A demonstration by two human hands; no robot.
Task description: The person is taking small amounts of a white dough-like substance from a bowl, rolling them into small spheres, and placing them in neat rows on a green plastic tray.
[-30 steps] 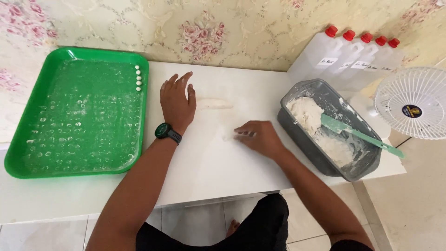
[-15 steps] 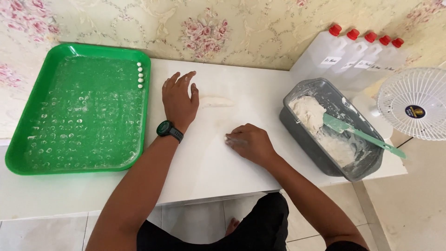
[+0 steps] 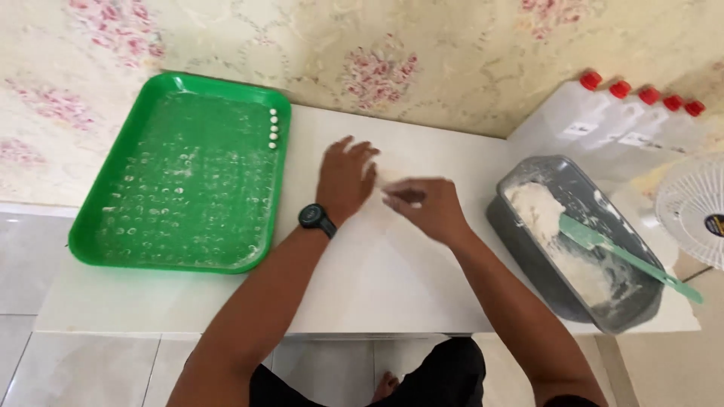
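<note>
I see my left hand (image 3: 345,181) lying flat in the middle of the frame on the smooth white tabletop (image 3: 392,279), its fingers spread a little. My right hand (image 3: 426,207) is just beside it, a bit blurred, its fingers bunched near a small pale strip of dough (image 3: 392,178) that peeks out between the two hands. I cannot tell if they are pinching it or only touching it.

I think the dough is soft, light and a bit sticky. It would squash or tear if squeezed hard, so a gentle hold at its end with the fingertips seems best.

On the left of the frame sits a flat green plastic tray (image 3: 90,241) with a raised rim. It looks shiny and bumpy with little wet spots. A short row of tiny white dough balls (image 3: 274,126) lies at its upper right corner.

On the right is a deep grey plastic tub (image 3: 520,234) with a lump of white dough (image 3: 554,234) in it, rough and floury. A thin green spatula (image 3: 626,256) leans on it. Behind stand clear plastic bottles with red caps (image 3: 603,113), and a white fan (image 3: 694,211) shows at the right edge.
</note>
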